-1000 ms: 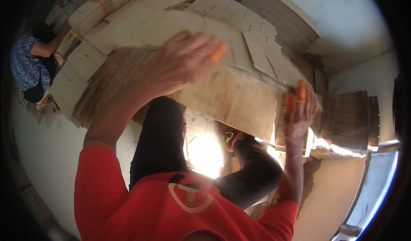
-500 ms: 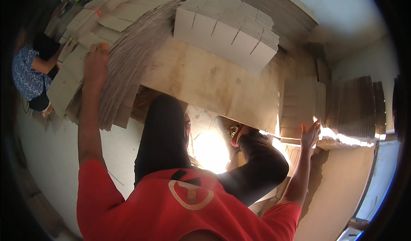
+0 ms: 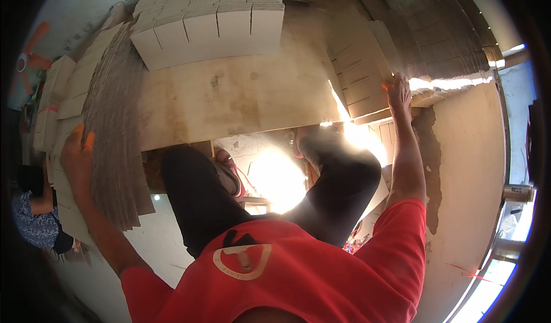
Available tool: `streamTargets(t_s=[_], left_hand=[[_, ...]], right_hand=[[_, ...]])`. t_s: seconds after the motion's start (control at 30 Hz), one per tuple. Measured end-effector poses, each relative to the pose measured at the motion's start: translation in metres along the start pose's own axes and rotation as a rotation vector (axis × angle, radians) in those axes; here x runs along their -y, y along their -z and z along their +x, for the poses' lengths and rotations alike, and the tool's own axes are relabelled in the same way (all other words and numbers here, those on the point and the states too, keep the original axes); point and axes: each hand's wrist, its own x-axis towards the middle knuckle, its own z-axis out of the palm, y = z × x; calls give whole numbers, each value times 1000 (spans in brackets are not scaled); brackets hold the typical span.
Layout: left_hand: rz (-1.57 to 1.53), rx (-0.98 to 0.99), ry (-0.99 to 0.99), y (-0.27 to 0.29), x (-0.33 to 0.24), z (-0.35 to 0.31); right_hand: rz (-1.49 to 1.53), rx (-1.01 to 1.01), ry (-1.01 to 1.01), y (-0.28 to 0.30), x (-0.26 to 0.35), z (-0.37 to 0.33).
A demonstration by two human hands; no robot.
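Note:
My left hand (image 3: 77, 155) is at the left, against the fanned row of brown cardboard sheets (image 3: 117, 128). Its thumb and fingers stand apart, and no single sheet shows clearly within them. Out to the right, my right hand (image 3: 397, 93) rests at the near right edge of a stack of slotted cardboard pieces (image 3: 357, 73). Its fingers are stretched out along that edge, with the thumb apart. Between my hands lies a bare wooden tabletop (image 3: 229, 99). A block of grey slotted cardboard (image 3: 212, 27) stands on its far side.
More cardboard stacks (image 3: 439, 33) stand at the far right, beside a bright gap. A person (image 3: 37, 217) in a patterned top is at the far left near other cardboard. An orange fan (image 3: 28, 63) shows behind. My knees are below the table edge.
My view has swung to the right, so the table and stacks sit differently in it. My right hand has come onto the slotted stack's edge. My left hand remains by the fanned sheets.

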Motion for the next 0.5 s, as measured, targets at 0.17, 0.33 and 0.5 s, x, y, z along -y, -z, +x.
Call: streamTargets(t_s=[0.17, 0.33, 0.5], left_hand=[[-394, 4, -124, -26, -82, 22], [-613, -68, -460, -100, -167, 87], [-1491, 295, -168, -145, -265, 132]], right_hand=[[241, -97, -177, 44, 47, -5], [890, 54, -197, 106, 163, -27], [1487, 301, -91, 109, 204, -48]])
